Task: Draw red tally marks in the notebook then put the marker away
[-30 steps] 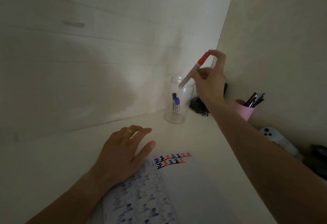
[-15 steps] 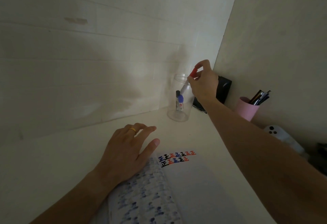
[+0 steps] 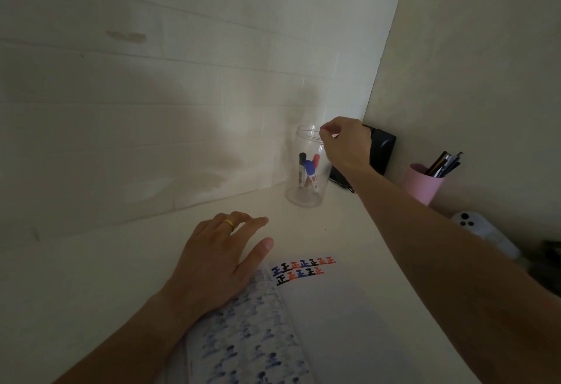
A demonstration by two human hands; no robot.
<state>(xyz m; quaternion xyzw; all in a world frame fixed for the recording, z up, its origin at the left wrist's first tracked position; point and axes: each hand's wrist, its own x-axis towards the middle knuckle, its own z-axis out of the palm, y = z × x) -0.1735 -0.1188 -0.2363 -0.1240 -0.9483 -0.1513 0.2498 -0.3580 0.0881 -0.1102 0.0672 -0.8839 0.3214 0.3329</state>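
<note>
The open notebook [image 3: 328, 317] lies near the desk's front edge, with rows of red, blue and black tally marks [image 3: 303, 269] at the top of its right page. My left hand [image 3: 218, 262] rests flat on the notebook's left page, a gold ring on one finger. A clear plastic jar [image 3: 306, 198] stands in the back corner. The red marker [image 3: 316, 160] leans inside the jar beside a blue marker [image 3: 310, 172] and a black marker [image 3: 302, 165]. My right hand [image 3: 346, 143] hovers at the jar's rim, fingers pinched together, holding nothing.
A pink cup [image 3: 422, 183] of pens stands at the right wall. A black box [image 3: 379, 149] with a cord sits in the corner behind the jar. A white device [image 3: 482, 228] lies further right. Walls close off the back and the right side.
My right hand lowered the red marker into the jar and let it go. The marker now stands inside with the other two. My left hand stayed on the notebook.
</note>
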